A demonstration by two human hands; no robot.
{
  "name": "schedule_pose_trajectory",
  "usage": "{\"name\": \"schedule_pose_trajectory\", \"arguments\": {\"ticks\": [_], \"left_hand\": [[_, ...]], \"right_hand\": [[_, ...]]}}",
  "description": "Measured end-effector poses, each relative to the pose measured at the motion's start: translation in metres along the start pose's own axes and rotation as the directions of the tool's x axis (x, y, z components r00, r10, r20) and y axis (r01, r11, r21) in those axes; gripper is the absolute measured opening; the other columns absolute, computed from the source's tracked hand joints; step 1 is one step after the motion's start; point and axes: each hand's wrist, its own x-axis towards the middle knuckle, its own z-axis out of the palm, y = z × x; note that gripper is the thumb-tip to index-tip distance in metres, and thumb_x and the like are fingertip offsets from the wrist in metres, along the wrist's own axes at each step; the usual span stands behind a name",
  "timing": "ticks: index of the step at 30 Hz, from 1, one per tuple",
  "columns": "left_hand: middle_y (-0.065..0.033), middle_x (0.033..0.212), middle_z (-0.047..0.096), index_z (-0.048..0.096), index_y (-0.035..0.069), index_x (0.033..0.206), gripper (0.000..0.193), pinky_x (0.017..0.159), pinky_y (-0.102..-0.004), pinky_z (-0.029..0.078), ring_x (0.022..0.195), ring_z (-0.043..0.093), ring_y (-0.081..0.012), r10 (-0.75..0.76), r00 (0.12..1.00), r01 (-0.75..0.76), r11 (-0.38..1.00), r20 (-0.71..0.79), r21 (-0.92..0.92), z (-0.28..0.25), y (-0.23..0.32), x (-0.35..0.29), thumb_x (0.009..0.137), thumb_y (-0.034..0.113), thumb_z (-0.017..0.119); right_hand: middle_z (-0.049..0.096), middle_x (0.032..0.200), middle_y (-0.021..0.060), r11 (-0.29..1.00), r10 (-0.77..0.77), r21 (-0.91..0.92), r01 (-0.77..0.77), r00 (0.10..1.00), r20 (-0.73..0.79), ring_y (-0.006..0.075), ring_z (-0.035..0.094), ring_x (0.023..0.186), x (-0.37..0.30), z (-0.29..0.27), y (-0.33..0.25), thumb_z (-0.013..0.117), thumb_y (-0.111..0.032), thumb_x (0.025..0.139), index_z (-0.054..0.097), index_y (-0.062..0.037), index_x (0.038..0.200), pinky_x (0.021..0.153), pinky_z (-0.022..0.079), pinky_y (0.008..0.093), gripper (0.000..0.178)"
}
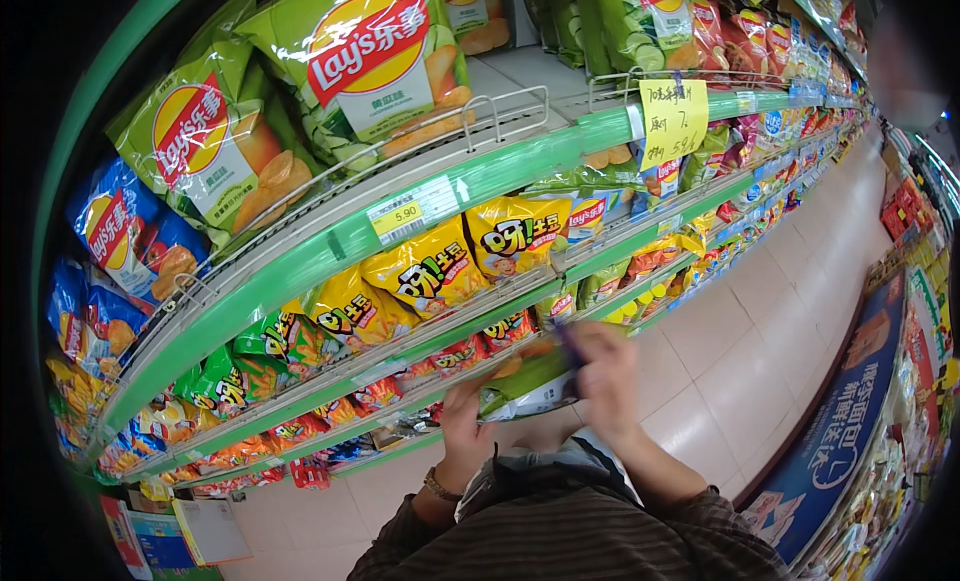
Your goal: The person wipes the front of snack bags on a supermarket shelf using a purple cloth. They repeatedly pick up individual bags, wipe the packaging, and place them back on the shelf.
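In front of my body, a green bag of potato chips is held tilted above the floor. My left hand, with a watch on its wrist, is closed on the bag's left end. At the other end is my right hand, smeared by motion and closed around a dark purple, cloth-like piece. That piece lies against the bag's right side. How the right fingers sit on it is hidden by blur.
Shelves with green front edges hold rows of chip bags, including yellow bags and large green bags. Wire rails guard the upper shelf. A yellow handwritten tag hangs there. Across the tiled aisle stands a blue-fronted display.
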Motion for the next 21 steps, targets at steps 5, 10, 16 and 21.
{"name": "schedule_pose_trajectory", "arguments": {"ticks": [5,10,16,21], "left_hand": [[-0.0143,0.087,0.056,0.056,-0.004,0.083,0.024,0.068,-0.037,0.039,0.077,0.051,-0.0313,0.182,0.981,-0.179,0.982,-0.068,0.052,0.0,0.0,0.002,0.06,0.0,0.053],[-0.0128,0.073,0.054,0.056,-0.002,0.079,0.014,0.063,-0.0351,0.039,0.069,0.049,-0.0292,0.039,0.981,-0.032,0.999,-0.192,0.04,-0.01,0.006,-0.009,0.065,-0.001,0.056],[-0.0075,0.061,0.049,0.054,-0.004,0.077,0.018,0.055,-0.0264,0.036,0.06,0.045,-0.013,-0.331,0.923,0.288,0.933,-0.197,-0.217,0.0,0.006,-0.005,0.083,0.013,0.053],[-0.0006,0.069,0.053,0.057,-0.003,0.085,0.024,0.059,-0.022,0.038,0.065,0.044,-0.0055,-0.528,0.848,0.471,0.782,-0.033,-0.407,0.015,-0.001,-0.009,0.087,0.019,0.046]], "right_hand": [[0.04,0.125,0.011,0.977,0.029,-0.204,0.065,0.905,0.425,0.0239,0.042,0.081,0.005,0.024,-0.045,0.048,-0.02,0.077,0.048,0.0014,0.114,0.081,0.033,0.033,0.043],[0.051,0.114,0.0078,0.823,-0.044,-0.524,0.22,0.944,0.326,0.0189,0.05,0.083,0.003,0.004,0.003,0.055,-0.011,0.072,0.057,-0.0002,0.099,0.068,0.038,0.0303,0.03],[0.057,0.086,0.0135,0.808,0.56,-0.08,-0.584,0.802,-0.207,0.0251,0.051,0.082,-0.018,-0.042,0.068,0.044,-0.009,0.085,0.058,0.0025,0.088,0.077,0.038,0.0293,0.018],[0.051,0.097,0.0119,0.983,0.123,-0.105,-0.148,0.968,-0.217,0.0238,0.048,0.092,0.007,-0.021,-0.017,0.048,0.005,0.074,0.055,-0.0005,0.093,0.079,0.037,0.0329,0.021]]}}
